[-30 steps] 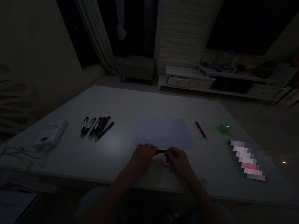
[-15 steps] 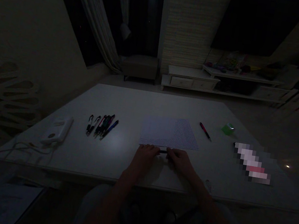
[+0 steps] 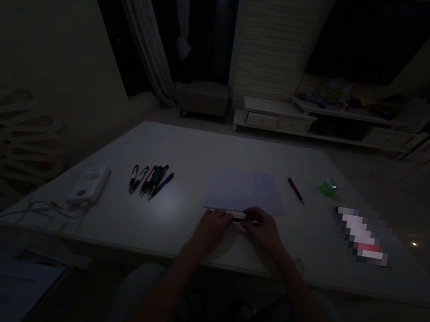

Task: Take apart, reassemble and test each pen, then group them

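Observation:
A dark pen (image 3: 237,220) lies crosswise between my hands, just above the table's near side. My left hand (image 3: 212,227) is closed around its left part, so that end is hidden. At the other end, my right hand (image 3: 262,227) pinches it between thumb and fingertips, with a small gap showing inside the curled fingers. Only a short dark middle stretch shows, too dim to tell the pen's details. Directly beyond my hands lies a sheet of paper (image 3: 235,186) covered in close writing.
Several pens (image 3: 150,179) lie grouped on the left of the white table (image 3: 201,145), near a white box with cables (image 3: 90,185). Right of the paper are a red pen (image 3: 295,191), a green transparent item (image 3: 329,188) and a blurred-out object (image 3: 362,236). The room is dark.
My right hand's fingers have lifted and opened into a looser pinch at the pen's end. My left hand keeps its hold. The view has shifted slightly.

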The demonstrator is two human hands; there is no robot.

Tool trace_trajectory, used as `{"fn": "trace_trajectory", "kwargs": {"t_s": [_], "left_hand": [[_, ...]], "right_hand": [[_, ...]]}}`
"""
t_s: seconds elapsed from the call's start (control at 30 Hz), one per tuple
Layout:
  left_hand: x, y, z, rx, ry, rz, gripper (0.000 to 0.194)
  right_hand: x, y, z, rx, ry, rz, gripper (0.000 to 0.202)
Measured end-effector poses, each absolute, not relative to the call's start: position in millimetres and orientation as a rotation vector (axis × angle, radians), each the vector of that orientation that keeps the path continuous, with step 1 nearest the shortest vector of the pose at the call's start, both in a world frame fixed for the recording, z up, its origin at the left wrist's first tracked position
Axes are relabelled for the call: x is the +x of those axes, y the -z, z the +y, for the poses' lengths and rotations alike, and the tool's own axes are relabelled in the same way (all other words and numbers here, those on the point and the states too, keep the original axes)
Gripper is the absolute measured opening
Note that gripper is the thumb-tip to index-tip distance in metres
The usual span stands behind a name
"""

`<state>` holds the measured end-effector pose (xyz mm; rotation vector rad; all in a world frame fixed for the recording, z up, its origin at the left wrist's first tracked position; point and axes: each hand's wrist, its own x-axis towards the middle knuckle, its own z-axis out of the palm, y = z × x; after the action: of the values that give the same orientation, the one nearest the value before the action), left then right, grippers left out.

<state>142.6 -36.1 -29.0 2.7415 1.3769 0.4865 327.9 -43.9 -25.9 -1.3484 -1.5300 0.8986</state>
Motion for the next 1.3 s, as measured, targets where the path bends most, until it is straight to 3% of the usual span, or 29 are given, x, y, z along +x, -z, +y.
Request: {"fn": "trace_trajectory", "kwargs": {"t_s": [0.7, 1.1, 1.3], "left_hand": [[143.1, 26.9, -34.9, 2.744, -0.491, 1.36, 0.015], [142.9, 26.7, -34.8, 2.699, -0.424, 1.393, 0.017], [143.1, 28.9, -34.5, 2.708, -0.454, 1.395, 0.015]], "right_hand": [[313.9, 38.1, -40.8, -1.228, -0.963, -1.163, 0.035], [311.3, 37.7, -43.4, -1.118, -0.73, -1.268, 0.034], [314.9, 34.5, -43.5, -1.299, -0.833, -1.345, 0.044]]}}
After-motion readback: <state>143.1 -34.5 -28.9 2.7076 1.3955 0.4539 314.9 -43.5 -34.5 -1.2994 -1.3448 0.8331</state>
